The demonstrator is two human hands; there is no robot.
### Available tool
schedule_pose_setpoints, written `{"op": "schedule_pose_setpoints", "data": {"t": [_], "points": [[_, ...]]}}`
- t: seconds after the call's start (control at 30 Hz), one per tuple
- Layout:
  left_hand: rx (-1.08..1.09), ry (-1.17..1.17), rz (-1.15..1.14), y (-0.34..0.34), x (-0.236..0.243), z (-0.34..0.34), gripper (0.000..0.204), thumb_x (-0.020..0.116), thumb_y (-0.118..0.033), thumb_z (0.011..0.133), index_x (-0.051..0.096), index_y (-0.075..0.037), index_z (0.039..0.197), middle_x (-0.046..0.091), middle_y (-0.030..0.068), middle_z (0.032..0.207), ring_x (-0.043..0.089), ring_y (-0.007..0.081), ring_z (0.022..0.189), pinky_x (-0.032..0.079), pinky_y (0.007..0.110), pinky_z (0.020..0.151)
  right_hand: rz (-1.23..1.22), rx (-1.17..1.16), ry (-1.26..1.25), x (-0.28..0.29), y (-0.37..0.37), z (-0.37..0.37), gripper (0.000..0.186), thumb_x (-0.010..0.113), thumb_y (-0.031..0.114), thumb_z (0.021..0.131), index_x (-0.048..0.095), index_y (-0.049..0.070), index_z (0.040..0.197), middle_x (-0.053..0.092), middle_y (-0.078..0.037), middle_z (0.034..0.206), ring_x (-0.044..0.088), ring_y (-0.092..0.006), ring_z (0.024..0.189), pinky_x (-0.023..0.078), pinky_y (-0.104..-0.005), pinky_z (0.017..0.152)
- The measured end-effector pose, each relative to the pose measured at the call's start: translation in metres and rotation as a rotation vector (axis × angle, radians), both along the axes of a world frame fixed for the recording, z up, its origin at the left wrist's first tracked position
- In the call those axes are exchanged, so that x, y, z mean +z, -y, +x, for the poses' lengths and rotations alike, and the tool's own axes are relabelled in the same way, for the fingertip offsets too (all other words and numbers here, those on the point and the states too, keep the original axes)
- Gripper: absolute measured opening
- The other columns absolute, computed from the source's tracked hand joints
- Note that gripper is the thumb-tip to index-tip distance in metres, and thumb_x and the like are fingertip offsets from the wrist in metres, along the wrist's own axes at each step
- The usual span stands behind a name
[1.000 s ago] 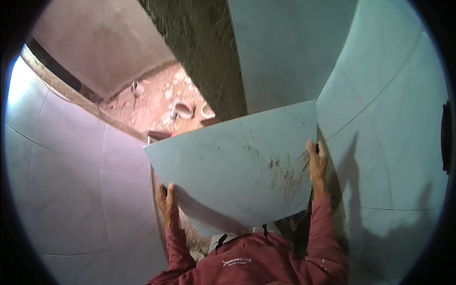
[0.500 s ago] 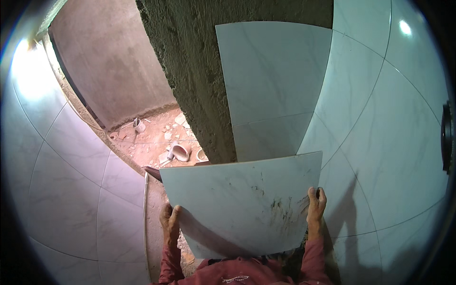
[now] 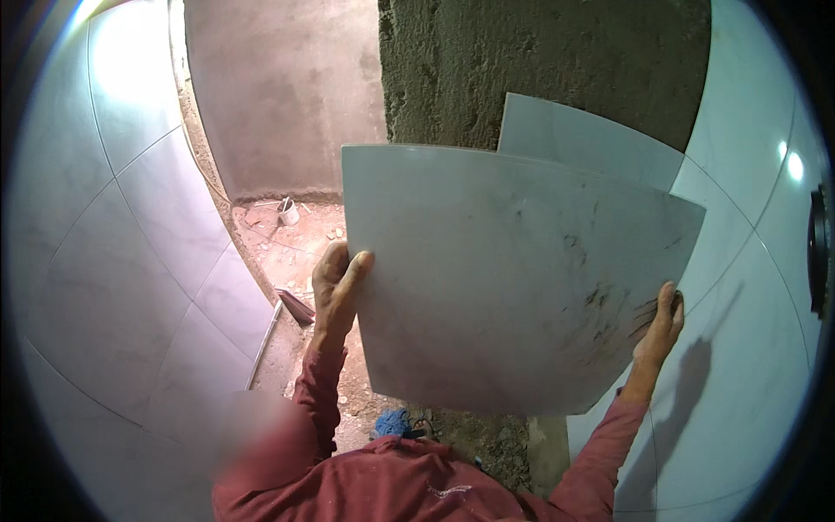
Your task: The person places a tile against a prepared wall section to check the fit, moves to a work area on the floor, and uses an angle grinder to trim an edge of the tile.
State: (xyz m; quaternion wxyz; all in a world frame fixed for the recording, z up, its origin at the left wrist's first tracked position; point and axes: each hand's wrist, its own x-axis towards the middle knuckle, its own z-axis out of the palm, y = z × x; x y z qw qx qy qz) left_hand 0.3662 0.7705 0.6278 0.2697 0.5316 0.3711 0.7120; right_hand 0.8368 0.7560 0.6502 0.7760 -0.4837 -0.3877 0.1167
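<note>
Gripping a large pale marbled tile [image 3: 504,287] between left hand [image 3: 335,278] and right hand [image 3: 659,331], clasped on opposite side edges with thumbs over its face. Stretched grip to grip along its longer axis, equally near both; partly hiding a wall tile [image 3: 591,141] beyond.

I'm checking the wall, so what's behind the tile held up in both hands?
Beyond the held tile, rough bare wall and the upper part of another tile show. What the held tile covers can't be seen.
</note>
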Motion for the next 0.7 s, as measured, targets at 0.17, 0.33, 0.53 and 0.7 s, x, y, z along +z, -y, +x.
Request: {"op": "schedule_pose_setpoints", "data": {"t": [0.17,0.33,0.53,0.7], "points": [[-0.084,0.083,0.057,-0.051,0.018,0.009,0.023,0.066,-0.021,0.101,0.065,0.001,0.108,0.065,-0.0007,0.095,0.057,0.0055,0.084,0.046,0.022,0.074,0.088,0.014,0.083,0.045,-0.037,0.013,0.039,0.069,0.039,0.099,0.050,0.010,0.081,0.044,0.005,0.085,0.040,-0.0087,0.083,0.036,-0.0240,0.083],[-0.011,0.043,0.062,-0.095,0.009,0.014,0.023,0.065,-0.026,0.102,0.063,-0.003,0.102,0.056,-0.0052,0.083,0.046,0.0043,0.074,0.037,0.023,0.065,0.228,-0.110,0.215,0.113,-0.063,-0.010,0.040,0.070,0.037,0.099,0.050,0.011,0.075,0.038,0.006,0.078,0.035,-0.0071,0.075,0.031,-0.0225,0.071],[0.064,0.035,0.084,-0.116,-0.016,0.035,0.030,0.057,-0.034,0.106,0.059,-0.007,0.094,0.049,-0.0044,0.074,0.044,0.0057,0.065,0.037,0.025,0.058,0.358,-0.318,0.701,0.221,-0.085,-0.009,0.045,0.070,0.046,0.095,0.063,0.007,0.075,0.052,0.003,0.071,0.049,-0.0080,0.068,0.040,-0.0239,0.065],[-0.003,0.176,0.076,-0.121,-0.045,0.076,0.039,0.057,-0.037,0.106,0.061,0.000,0.115,0.064,0.0039,0.084,0.064,0.0127,0.067,0.050,0.027,0.060,0.538,-0.305,0.821,0.304,-0.059,-0.106,0.055,0.073,0.055,0.089,0.070,0.002,0.075,0.065,-0.006,0.066,0.061,-0.0137,0.057,0.048,-0.0285,0.054]]}}
